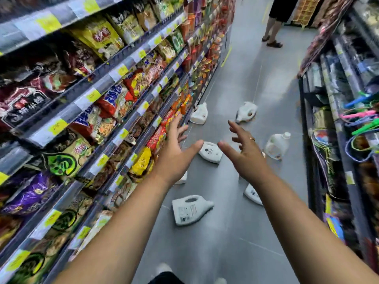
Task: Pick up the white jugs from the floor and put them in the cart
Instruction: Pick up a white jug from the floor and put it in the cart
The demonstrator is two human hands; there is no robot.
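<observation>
Several white jugs lie scattered on the grey aisle floor. The nearest jug [189, 209] lies on its side below my arms. Another jug [211, 152] shows between my two hands, further down the aisle. A jug with a cap [277, 144] lies to the right, and two more, one jug [199, 114] by the shelf foot and one jug [246, 112] mid-aisle, lie beyond. A partly hidden jug [252, 194] peeks out under my right forearm. My left hand [176, 152] and my right hand [245, 152] are stretched forward, fingers spread, holding nothing. No cart is in view.
Shelves of packaged noodles and snacks [92, 111] line the left side. A dark rack with goods and coloured items [348, 119] lines the right. A person's legs in sandals [272, 27] stand at the far end of the aisle.
</observation>
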